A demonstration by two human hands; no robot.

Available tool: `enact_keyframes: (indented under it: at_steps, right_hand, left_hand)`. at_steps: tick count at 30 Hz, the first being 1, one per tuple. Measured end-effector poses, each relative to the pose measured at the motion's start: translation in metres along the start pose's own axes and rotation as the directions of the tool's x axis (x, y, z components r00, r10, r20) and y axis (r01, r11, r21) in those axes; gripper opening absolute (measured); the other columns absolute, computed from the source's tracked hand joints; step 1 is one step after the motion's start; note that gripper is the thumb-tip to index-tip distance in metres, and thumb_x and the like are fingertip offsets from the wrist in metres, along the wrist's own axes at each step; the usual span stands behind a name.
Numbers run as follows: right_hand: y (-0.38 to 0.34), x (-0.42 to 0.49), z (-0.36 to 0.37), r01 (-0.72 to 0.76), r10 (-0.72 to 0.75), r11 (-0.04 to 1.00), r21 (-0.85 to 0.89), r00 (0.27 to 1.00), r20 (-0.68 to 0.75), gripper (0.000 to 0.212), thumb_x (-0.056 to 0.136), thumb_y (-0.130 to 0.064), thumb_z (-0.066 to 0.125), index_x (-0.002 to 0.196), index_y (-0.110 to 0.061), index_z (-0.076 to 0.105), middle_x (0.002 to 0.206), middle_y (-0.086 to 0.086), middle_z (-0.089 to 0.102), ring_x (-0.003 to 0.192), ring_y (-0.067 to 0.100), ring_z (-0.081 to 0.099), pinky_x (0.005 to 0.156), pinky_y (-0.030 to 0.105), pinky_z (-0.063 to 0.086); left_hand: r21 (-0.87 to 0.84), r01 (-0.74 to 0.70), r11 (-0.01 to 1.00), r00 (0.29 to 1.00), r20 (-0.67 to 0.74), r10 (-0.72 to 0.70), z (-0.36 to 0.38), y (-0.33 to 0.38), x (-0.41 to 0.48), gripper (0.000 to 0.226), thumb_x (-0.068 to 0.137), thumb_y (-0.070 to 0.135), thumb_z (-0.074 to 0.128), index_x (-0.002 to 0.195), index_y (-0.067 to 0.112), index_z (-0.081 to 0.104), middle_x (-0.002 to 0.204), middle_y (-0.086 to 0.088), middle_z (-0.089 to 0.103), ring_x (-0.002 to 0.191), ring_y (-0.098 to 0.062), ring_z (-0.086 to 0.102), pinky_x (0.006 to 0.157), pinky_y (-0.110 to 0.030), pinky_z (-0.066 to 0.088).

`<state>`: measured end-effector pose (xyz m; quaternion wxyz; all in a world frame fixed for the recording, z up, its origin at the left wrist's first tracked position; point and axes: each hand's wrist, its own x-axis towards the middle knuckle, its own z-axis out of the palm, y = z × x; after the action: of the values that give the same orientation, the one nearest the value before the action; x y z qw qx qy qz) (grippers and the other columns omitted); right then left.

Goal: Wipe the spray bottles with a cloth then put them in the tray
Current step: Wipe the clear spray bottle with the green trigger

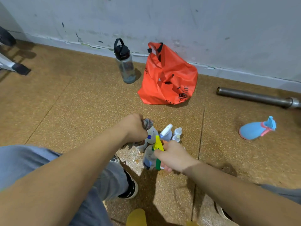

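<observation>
At the far left edge a metal leg (11, 65) with a flat black foot rests on the floor (73, 98), which is laid in large brown speckled tiles with a grainy surface. Against the scuffed pale wall (179, 22) stands a translucent grey water bottle (126, 67), cylindrical, with a black lid and loop handle. Just right of it slumps a crinkled, glossy orange plastic bag (167, 77). Its black lettering is too creased to read.

Lower down, the left hand (135, 128) is a closed fist, fingers curled round a bunched grey patterned cloth (147, 123) that sticks out above the knuckles. The cloth presses on the top of a clear bottle (152, 136) bearing a small blue mark. Below the left arm show grey trousers (24, 162) and a black-and-white shoe (131, 186).

The right hand (175, 156) grips a spray bottle with a yellow-and-green trigger head (149, 158). The thumb lies over the neck and the fingers wrap under the green trigger. The clear body carries a bluish label, unreadable, and juts out left of the fingers. Just beyond this hand cluster a white-headed spray bottle (166, 132) and two small white bottles (177, 134). What they stand in cannot be made out.

Further right a dull steel tube (254, 97) lies along the wall. Nearer, well apart from both hands, a rounded blue spray bottle (254, 130) with a pink collar lies on its side.
</observation>
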<state>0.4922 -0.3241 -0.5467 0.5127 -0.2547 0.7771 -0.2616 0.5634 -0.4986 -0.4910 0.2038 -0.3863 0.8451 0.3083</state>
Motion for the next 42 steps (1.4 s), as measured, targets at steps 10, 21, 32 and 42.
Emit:
enact_keyframes:
  at_steps: [10,21,32,42]
  right_hand:
    - [-0.071,-0.111,-0.121,0.207,-0.236,0.963,-0.173,0.958,-0.164,0.032,0.094,-0.032,0.063,0.080,-0.005,0.071,0.060,0.003,0.061,0.055,0.013,0.054,0.058,0.027,0.046]
    - [-0.052,-0.125,-0.190,0.226,-0.299,0.948,-0.224,0.874,-0.382,0.029,0.090,-0.028,0.066,0.079,-0.001,0.065,0.055,0.000,0.042,0.052,0.013,0.038,0.051,0.028,0.032]
    - [-0.031,-0.103,-0.204,0.194,-0.343,0.913,-0.360,0.842,-0.417,0.028,0.094,-0.038,0.069,0.081,-0.014,0.064,0.059,-0.003,0.049,0.052,0.011,0.042,0.049,0.024,0.031]
    - [-0.031,-0.082,-0.186,0.214,-0.386,0.874,-0.437,0.851,-0.355,0.021,0.072,-0.045,0.046,0.071,-0.024,0.047,0.068,-0.005,0.052,0.065,0.015,0.056,0.063,0.030,0.048]
  left_hand:
    - [-0.350,-0.217,0.911,0.976,-0.052,0.213,-0.069,0.063,-0.050,0.016,0.086,0.009,0.069,0.101,0.004,0.071,0.093,-0.030,0.073,0.077,-0.043,0.074,0.061,-0.062,0.060]
    - [-0.771,-0.088,0.630,0.996,-0.060,0.066,-0.042,0.120,-0.038,0.004,0.076,0.008,0.062,0.077,0.012,0.061,0.070,-0.014,0.053,0.066,-0.027,0.045,0.061,-0.036,0.035]
    - [-0.830,-0.220,0.513,0.974,-0.158,0.162,-0.036,0.150,-0.028,0.017,0.093,0.008,0.057,0.078,0.013,0.062,0.060,-0.002,0.061,0.048,-0.017,0.057,0.045,-0.023,0.042]
    - [0.228,-0.831,0.508,0.437,-0.297,0.849,-0.005,0.146,-0.027,0.060,0.108,0.049,0.025,0.144,0.008,0.050,0.127,-0.007,0.062,0.116,-0.025,0.060,0.099,-0.041,0.046]
